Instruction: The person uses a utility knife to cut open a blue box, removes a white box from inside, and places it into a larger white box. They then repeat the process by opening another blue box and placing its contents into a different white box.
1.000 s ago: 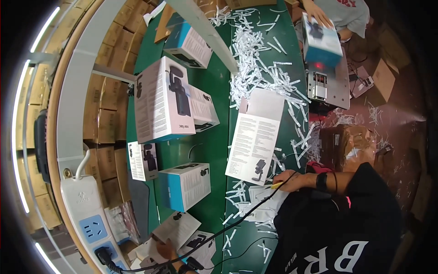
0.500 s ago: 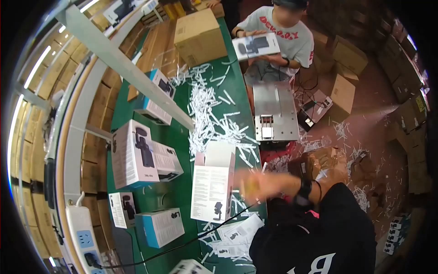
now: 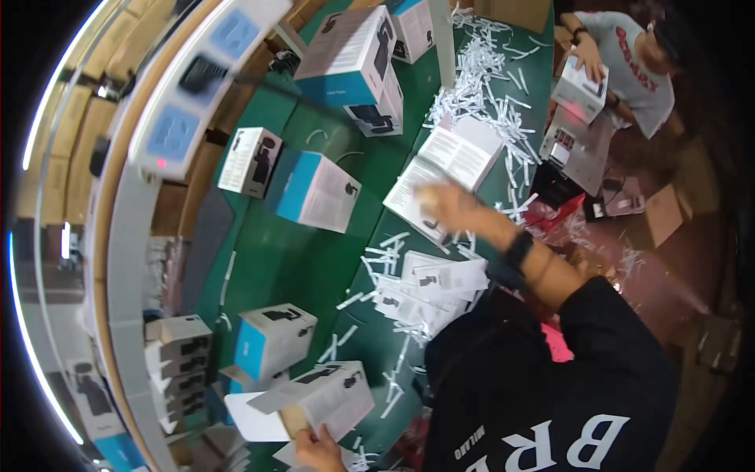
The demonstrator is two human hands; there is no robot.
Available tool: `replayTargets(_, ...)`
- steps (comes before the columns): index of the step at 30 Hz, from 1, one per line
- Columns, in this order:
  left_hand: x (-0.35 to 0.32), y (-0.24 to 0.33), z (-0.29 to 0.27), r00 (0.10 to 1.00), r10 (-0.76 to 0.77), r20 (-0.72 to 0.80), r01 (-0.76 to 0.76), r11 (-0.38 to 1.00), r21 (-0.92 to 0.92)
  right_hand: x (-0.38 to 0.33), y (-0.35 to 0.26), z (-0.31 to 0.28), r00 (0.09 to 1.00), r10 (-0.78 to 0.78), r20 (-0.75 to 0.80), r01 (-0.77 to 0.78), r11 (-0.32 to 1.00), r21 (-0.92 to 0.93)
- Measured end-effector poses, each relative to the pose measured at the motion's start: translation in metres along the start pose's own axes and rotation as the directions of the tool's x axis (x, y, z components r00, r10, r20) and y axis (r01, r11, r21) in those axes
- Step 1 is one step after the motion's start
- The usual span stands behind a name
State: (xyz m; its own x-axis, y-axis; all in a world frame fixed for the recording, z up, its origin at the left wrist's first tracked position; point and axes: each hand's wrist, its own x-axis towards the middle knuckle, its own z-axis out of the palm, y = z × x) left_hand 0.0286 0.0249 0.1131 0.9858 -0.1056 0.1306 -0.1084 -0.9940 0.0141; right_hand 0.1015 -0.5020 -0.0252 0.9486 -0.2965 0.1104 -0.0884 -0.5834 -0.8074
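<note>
Booklet (image 3: 440,177) lay open on the green surface (image 3: 299,259) — right hand (image 3: 448,206) rested on it, blurred, grip unclear; left hand (image 3: 318,450) pinched an open white box (image 3: 322,397) near the front edge.

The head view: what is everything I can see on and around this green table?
table: one, green, centre.
boxes: roughly ten, white and blue, spread along the table's left side.
open booklet: one, white, under the right hand.
leaflets: small pile, white, near the body.
paper strips: many, white, scattered at the far end.
co-worker: one, grey shirt, upper right, holding a box.
left hand: on a white box flap, bottom.
right hand: blurred, on the booklet.
</note>
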Motion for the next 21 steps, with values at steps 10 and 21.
replayTargets(10, -0.04, -0.077, 0.047, 0.952, -0.295, -0.076, 0.277, 0.943, -0.185, 0.051, 0.049, -0.064, 0.795, 0.529, -0.295, -0.605, 0.667, -0.434)
replayTargets(21, -0.038, -0.103, 0.048, 0.984, -0.174, 0.034, 0.177, 0.968, -0.178, 0.004, -0.081, -0.04, 0.932, 0.115, -0.343, -0.305, 0.759, -0.576)
